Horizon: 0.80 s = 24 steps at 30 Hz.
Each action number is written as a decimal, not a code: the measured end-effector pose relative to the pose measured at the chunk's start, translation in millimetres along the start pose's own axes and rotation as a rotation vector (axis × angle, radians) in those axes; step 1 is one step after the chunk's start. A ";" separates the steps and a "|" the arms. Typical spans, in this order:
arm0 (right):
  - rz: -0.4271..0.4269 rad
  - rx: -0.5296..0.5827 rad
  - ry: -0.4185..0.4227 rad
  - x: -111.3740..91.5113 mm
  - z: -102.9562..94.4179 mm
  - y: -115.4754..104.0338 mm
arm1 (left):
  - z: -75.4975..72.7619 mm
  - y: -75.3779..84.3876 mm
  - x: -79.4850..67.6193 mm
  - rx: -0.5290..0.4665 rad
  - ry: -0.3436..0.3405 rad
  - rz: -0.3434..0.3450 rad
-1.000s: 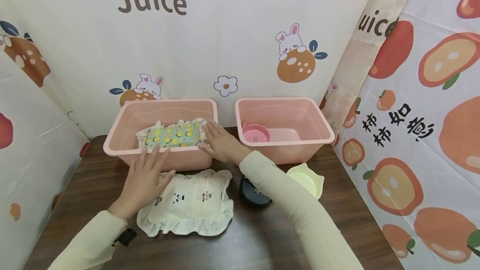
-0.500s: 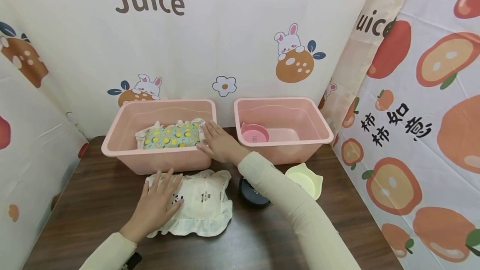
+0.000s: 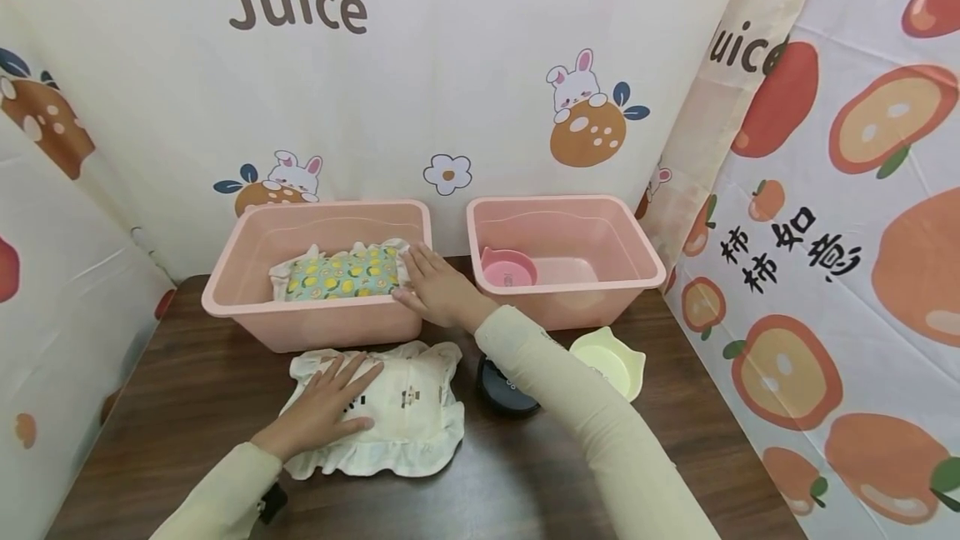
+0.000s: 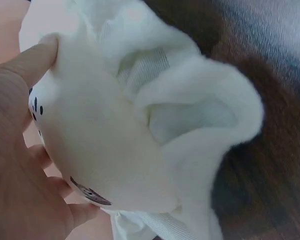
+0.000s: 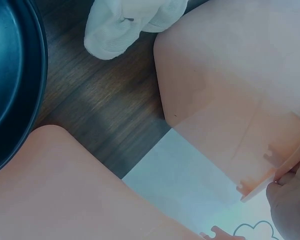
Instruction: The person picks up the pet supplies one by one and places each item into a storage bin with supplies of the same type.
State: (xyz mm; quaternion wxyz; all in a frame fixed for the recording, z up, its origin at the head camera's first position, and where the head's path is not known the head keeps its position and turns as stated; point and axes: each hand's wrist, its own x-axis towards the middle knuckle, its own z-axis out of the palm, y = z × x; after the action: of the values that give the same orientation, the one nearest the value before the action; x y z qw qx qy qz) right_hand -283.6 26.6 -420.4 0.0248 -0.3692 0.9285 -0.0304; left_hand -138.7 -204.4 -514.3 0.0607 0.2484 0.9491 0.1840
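My left hand point(image 3: 325, 408) rests on a cream cushion point(image 3: 408, 398) with a ruffled edge and small printed animals, its fingers spread across the left half. In the left wrist view, the thumb presses the cushion point(image 4: 105, 135) and the other fingers lie along its far side. My right hand point(image 3: 442, 286) lies over the right rim of the left pink bin point(image 3: 330, 332), its fingertips at the white frill of a lemon-print cushion point(image 3: 341, 275) inside. Only part of that hand point(image 5: 292, 200) shows at the rim in the right wrist view.
Another pink bin point(image 3: 570, 308) stands to the right with a pink cat-eared bowl point(image 3: 510, 269) in it. On the dark wood table point(image 3: 517, 482) are a black bowl point(image 3: 504, 388), partly under the right sleeve, and a pale yellow cat-eared bowl point(image 3: 611, 361). Printed curtains surround the table.
My left hand has come down from the left bin's front onto the cream cushion and slid slightly to the right. The right hand has stayed at the bin's rim.
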 end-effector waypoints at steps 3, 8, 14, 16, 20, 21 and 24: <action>0.005 0.002 -0.005 0.6 1.2 0.0 | -0.4 -2.7 2.9 -0.014 -0.024 0.013; 0.009 -0.004 -0.007 1.5 2.4 -0.1 | -2.0 -4.9 6.9 -0.036 -0.055 0.026; 0.008 -0.008 -0.005 1.6 2.6 -0.2 | -2.4 -5.1 8.9 -0.033 -0.076 0.022; 0.008 -0.009 -0.003 1.6 2.9 -0.1 | -2.4 -5.0 8.8 -0.022 -0.073 0.024; 0.008 -0.011 -0.004 1.8 3.5 0.2 | -2.3 -4.6 7.7 -0.008 -0.056 0.033; 0.008 -0.011 -0.004 1.9 3.5 0.2 | -2.0 -4.4 7.4 0.000 -0.049 0.037; 0.007 -0.015 -0.004 2.0 3.6 0.4 | -0.6 -4.7 6.7 0.020 -0.019 0.053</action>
State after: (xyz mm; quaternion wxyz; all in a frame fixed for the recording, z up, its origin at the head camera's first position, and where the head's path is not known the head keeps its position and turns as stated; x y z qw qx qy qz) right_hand -285.0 25.4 -424.1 0.0242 -0.3660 0.9300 -0.0227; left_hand -146.8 -205.0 -515.7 0.0624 0.2759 0.9433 0.1736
